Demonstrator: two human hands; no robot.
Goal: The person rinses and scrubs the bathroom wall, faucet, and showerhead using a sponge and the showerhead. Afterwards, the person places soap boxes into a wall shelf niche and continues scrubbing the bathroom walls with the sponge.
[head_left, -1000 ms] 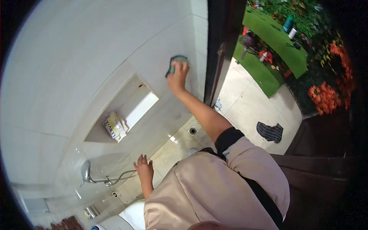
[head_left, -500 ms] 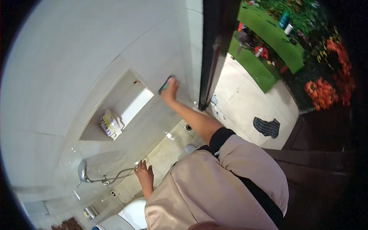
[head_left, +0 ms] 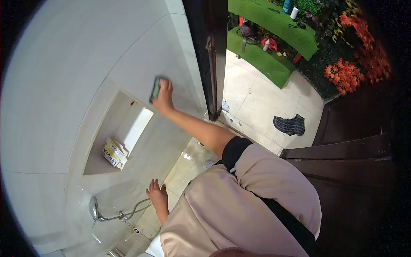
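Note:
My right hand (head_left: 164, 97) grips a dark-edged green scrubbing pad (head_left: 155, 89) against the pale tiled wall (head_left: 141, 55), just beyond the upper end of a recessed niche (head_left: 97, 147). Part of the pad is hidden behind my fingers. Lower down, my left hand (head_left: 158, 196) is empty with its fingers spread. It is close to the end of the shower hose (head_left: 137, 210); whether they touch I cannot tell. A hand shower (head_left: 93, 207) hangs on the wall beside the hose.
In the niche stands a white-and-yellow box (head_left: 114, 153). A dark door frame (head_left: 206, 55) borders the wall. Past it, a dark striped cloth (head_left: 290, 125) lies on the floor tiles, near green shelves (head_left: 261, 60) holding several items. A dark wooden door (head_left: 342, 171) is at the right.
The view has shifted, so the niche sits farther left and lower. My right hand has moved the pad along the wall, away from the niche. My left hand stays spread near the hose.

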